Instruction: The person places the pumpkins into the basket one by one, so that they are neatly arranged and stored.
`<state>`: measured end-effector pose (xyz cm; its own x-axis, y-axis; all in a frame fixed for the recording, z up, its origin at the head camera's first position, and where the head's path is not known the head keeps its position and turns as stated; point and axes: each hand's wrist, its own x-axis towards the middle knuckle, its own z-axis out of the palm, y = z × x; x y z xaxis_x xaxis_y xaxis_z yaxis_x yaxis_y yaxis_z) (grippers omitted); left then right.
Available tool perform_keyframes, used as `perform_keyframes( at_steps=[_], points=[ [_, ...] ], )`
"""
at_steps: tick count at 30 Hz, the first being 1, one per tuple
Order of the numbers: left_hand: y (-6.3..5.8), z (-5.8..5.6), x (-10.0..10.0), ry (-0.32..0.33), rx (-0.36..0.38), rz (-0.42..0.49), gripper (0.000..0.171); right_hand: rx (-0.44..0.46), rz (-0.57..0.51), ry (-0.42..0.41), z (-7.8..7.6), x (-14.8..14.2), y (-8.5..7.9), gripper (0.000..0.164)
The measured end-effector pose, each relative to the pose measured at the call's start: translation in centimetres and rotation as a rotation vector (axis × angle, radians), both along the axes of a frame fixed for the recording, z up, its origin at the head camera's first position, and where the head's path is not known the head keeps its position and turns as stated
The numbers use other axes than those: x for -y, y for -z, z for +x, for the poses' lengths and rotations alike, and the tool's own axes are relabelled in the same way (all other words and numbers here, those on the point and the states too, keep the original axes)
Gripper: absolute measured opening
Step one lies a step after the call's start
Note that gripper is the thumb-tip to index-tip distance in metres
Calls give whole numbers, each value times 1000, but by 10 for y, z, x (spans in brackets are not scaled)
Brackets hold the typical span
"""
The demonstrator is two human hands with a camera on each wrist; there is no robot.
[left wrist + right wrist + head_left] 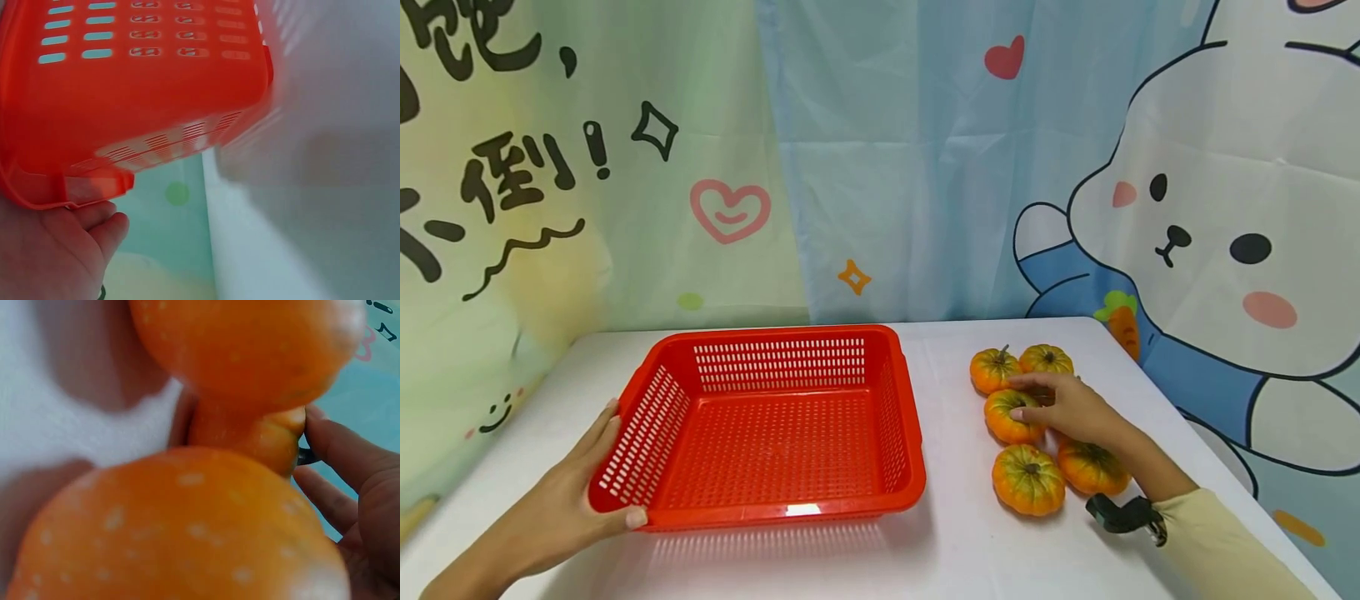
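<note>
A red plastic basket [782, 450] with slotted walls stands on the table; no contents show inside it. My left hand [568, 492] holds its left side, thumb on the front corner and fingers along the left rim. In the left wrist view, the hand [59, 250] is against the rim of the basket [144, 87]. Several small orange-green pumpkins [1028, 481] lie close together to the right. Over the middle pumpkin [1009, 417] hovers my right hand [1067, 407], fingers spread; the right wrist view shows its thumb [344, 447] beside a pumpkin [244, 437], contact unclear.
A white cloth covers the table [955, 550]. Behind it hangs a printed curtain [880, 167] with hearts and a cartoon rabbit. A dark strap-like device [1123, 515] sits at my right wrist, near the right pumpkin [1092, 468].
</note>
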<state>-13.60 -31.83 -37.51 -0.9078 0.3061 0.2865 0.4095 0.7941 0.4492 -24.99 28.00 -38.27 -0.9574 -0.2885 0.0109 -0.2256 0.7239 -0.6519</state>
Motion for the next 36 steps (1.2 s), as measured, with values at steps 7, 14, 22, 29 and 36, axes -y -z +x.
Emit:
perform_keyframes(
  at_steps=[7,14,22,29,36],
  points=[
    [1,2,-2,-1,-41,29,113,79,59,-46,-4,0,1,70],
    [3,4,-3,-14,-41,45,110,83,45,-44,-4,2,1,69],
    [3,4,-6,-5,-87,66,107,74,48,-19,-4,2,-1,70],
    [3,3,-4,-14,-84,60,106,82,30,-32,-4,6,-10,69],
    [5,1,-3,-15,-102,47,106,84,-16,-77,-10,14,-21,68]
  ],
)
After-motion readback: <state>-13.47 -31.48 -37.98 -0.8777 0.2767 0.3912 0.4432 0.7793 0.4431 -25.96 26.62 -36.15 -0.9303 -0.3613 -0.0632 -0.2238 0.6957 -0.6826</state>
